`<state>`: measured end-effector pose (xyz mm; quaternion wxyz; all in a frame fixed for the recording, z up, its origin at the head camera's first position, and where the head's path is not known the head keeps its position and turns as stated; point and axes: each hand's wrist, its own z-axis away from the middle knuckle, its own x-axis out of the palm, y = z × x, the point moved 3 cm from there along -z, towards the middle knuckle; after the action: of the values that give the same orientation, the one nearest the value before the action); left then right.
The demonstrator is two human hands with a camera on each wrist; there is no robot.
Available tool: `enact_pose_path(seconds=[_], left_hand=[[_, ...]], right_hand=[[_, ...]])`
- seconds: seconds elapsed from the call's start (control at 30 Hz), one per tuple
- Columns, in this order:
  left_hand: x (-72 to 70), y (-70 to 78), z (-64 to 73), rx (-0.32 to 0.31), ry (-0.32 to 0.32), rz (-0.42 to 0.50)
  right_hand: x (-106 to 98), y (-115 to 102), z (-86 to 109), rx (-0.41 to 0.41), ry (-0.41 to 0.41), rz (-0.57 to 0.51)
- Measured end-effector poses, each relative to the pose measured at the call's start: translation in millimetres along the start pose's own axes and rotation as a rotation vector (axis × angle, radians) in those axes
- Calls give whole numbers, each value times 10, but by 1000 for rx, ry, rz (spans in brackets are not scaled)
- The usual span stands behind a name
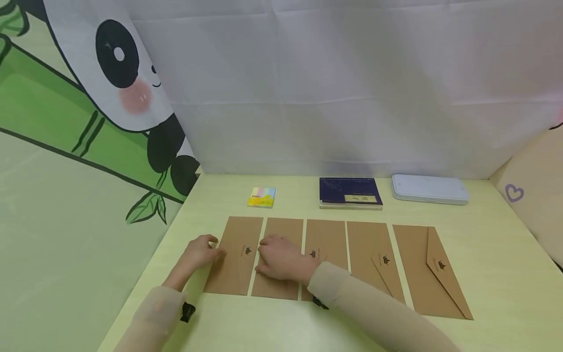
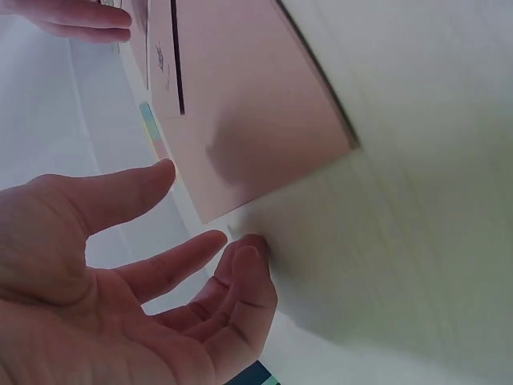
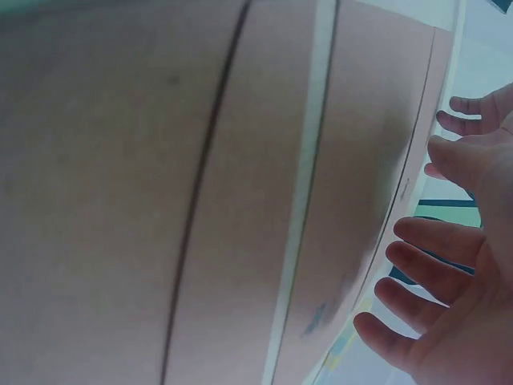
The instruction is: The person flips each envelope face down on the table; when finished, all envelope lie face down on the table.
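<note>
Several brown envelopes lie side by side in a row on the table. At the left edge of the leftmost envelope (image 1: 235, 256) is my left hand (image 1: 198, 254), its thumb reaching over that edge. The left wrist view shows this hand (image 2: 152, 297) with loosely bent fingers and nothing held, beside the envelope's corner. My right hand (image 1: 281, 259) is over the second envelope (image 1: 276, 289), near the gap to the first. In the right wrist view its fingers (image 3: 433, 261) are spread, with nothing between them. The right forearm partly covers the third envelope (image 1: 327, 232) and the fourth (image 1: 367, 239).
Behind the row lie a small yellow pack of sticky notes (image 1: 262, 197), a dark blue book (image 1: 350, 191) and a pale blue flat case (image 1: 429, 189). The rightmost envelope (image 1: 409, 269) has its flap edge showing. A white cloth (image 1: 330, 88) hangs along the table's back edge.
</note>
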<state>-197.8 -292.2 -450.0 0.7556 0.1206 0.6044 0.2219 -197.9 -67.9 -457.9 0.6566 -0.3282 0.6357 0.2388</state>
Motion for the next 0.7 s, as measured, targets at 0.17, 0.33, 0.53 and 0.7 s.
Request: enact_pose_path(seconds=[0.17,0.33,0.53,0.7], left_hand=[[-15,6,-4,4,-6,-4],[-4,6,-11,-13,-18,0],[12,-1,-18,-32,-25,0],[-1,56,-36,-27,-22,4]], right_hand=[[59,-5,-50,19,-35,6],[70,-11,-85,25,-55,4],[79,-32,-123,16,-67,2],[65,-33,-132,20,-74,25]])
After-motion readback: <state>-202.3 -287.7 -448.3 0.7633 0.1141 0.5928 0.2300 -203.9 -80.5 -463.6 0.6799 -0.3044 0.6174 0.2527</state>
